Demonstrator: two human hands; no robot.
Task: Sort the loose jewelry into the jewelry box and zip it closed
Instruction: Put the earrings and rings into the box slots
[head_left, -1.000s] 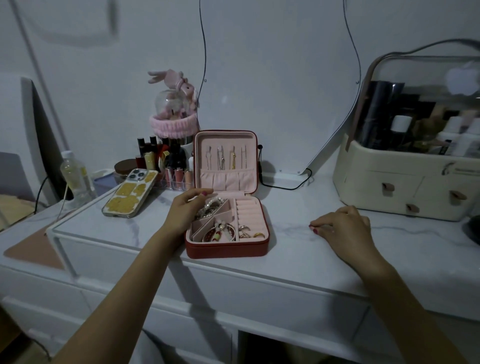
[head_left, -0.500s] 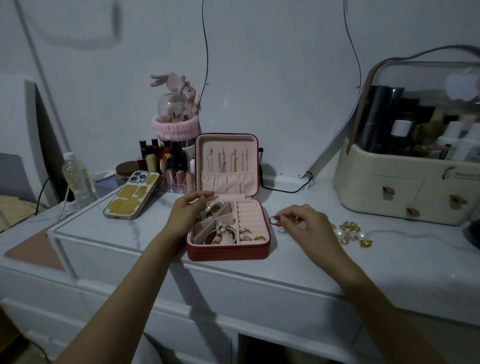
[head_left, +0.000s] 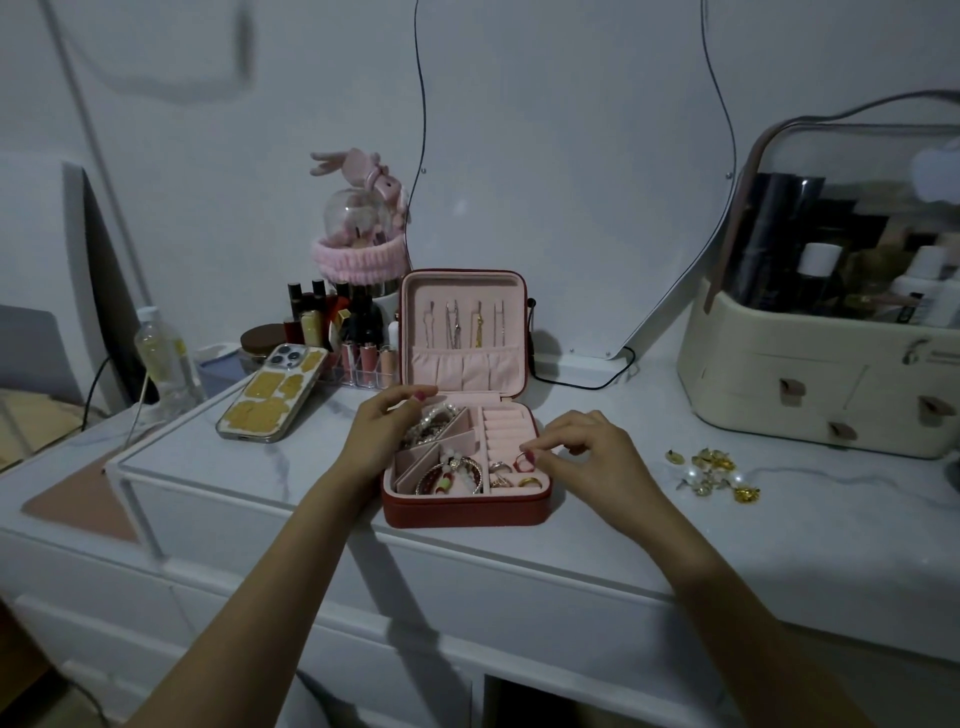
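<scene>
A red jewelry box (head_left: 462, 512) with pink lining stands open on the white dresser top, lid upright with chains hanging in it. Bracelets, beads and rings fill its compartments. My left hand (head_left: 382, 431) rests on the box's left rim, thumb and fingers touching the back edge. My right hand (head_left: 582, 460) pinches a small ring (head_left: 521, 459) over the ring rolls at the box's right side. A loose pile of gold and pearl earrings (head_left: 714, 473) lies on the top to the right.
A phone (head_left: 272, 395) in a gold-patterned case lies left of the box, beside lipsticks and bottles (head_left: 343, 332). A cream cosmetics organiser (head_left: 826, 384) with a clear dome stands at the right. A black cable (head_left: 587, 382) runs behind the box.
My right hand has moved left from the earring pile to the box's ring section, carrying a small ring. My left hand has stayed on the box's left side.
</scene>
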